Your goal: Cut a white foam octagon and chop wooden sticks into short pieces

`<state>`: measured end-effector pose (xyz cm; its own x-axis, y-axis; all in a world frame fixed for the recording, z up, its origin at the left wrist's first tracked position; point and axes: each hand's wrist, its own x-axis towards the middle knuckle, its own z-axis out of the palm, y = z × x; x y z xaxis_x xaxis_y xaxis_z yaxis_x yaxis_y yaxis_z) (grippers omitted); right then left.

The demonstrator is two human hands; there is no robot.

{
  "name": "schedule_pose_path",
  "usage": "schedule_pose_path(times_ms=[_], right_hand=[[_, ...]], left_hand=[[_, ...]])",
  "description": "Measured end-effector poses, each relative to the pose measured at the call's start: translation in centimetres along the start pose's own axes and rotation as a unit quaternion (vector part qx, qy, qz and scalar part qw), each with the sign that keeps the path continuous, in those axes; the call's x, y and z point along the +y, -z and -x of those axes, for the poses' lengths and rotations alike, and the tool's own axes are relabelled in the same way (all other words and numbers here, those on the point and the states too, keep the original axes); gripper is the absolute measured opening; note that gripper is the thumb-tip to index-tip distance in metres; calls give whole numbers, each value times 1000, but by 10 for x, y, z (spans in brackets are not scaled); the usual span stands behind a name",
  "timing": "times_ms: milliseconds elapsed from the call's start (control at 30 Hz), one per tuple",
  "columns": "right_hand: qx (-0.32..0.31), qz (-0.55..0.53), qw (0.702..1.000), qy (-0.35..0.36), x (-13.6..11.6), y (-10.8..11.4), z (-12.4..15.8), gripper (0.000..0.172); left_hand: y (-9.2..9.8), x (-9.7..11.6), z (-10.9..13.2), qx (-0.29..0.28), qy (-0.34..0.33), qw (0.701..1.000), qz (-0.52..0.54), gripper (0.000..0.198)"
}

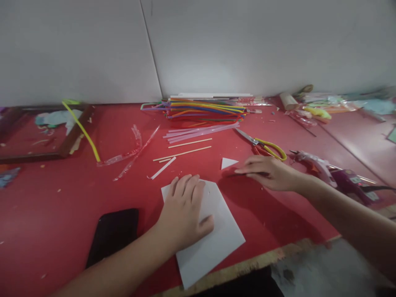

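My left hand [185, 212] rests with fingers spread on a white sheet of paper [213, 243], pressing it to the red table [262, 222]. The sheet has a corner cut off at its top and lies near the front edge. To the right, my right hand [270, 173] hovers low over the table, its fingers pinched together. A thin dark shape shows at its fingertips, blurred, and I cannot tell what it is. Just beyond those fingertips lies a small white paper triangle [229, 163]. Scissors [261, 144] with yellow handles lie behind the right hand.
Bundled pipe cleaners [207, 111], pink sticks [198, 133] and wooden sticks [185, 152] lie toward the wall. A glue gun [340, 175] is at right. A black phone [114, 231] lies by my left forearm. A brown tray [71, 144] and plastic wrappers [136, 152] are at left.
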<state>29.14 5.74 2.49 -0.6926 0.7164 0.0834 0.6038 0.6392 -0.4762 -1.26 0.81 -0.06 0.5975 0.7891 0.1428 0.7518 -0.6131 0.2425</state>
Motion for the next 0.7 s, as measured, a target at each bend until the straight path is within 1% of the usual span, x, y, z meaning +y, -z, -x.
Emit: schedule_pose_path(times_ms=[67, 133, 167, 200, 233, 267, 333, 400, 467, 533, 600, 700], right_hand=[[71, -33, 997, -23, -7, -1, -12, 35], [141, -58, 984, -92, -17, -5, -28, 32], [157, -89, 973, -141, -22, -8, -36, 29], [141, -140, 960, -197, -27, -10, -43, 27], [102, -203, 943, -242, -31, -13, -49, 27], [61, -271, 922, -270, -34, -15, -54, 31], [-14, -379, 878, -293, -38, -19, -57, 37], [-55, -435, 849, -296, -40, -23, -54, 44], [-65, -459, 834, -298, -42, -26, -50, 48], [-65, -477, 823, -300, -46, -30, -46, 49], [-73, -494, 814, -297, -50, -35, -46, 44], [-84, -527, 791, -301, -55, -41, -48, 32]], left_hand=[[0, 0, -3, 23, -2, 1000, 7, 65], [-2, -1, -3, 44, -9, 999, 2, 67], [-3, -1, -3, 54, -11, 998, -2, 68], [-4, -1, -2, 63, -12, 998, -6, 69], [-4, -1, -2, 74, -14, 997, -8, 69], [-4, -1, -2, 85, -19, 996, -6, 70], [-1, -1, -1, 112, -36, 993, 5, 68], [2, 0, -2, 145, -60, 987, 21, 69], [6, 0, -4, 167, -81, 982, 38, 71], [8, -1, -6, 175, -97, 978, 58, 74], [10, -1, -8, 167, -106, 977, 81, 75], [12, -3, -9, 128, -100, 981, 109, 77]])
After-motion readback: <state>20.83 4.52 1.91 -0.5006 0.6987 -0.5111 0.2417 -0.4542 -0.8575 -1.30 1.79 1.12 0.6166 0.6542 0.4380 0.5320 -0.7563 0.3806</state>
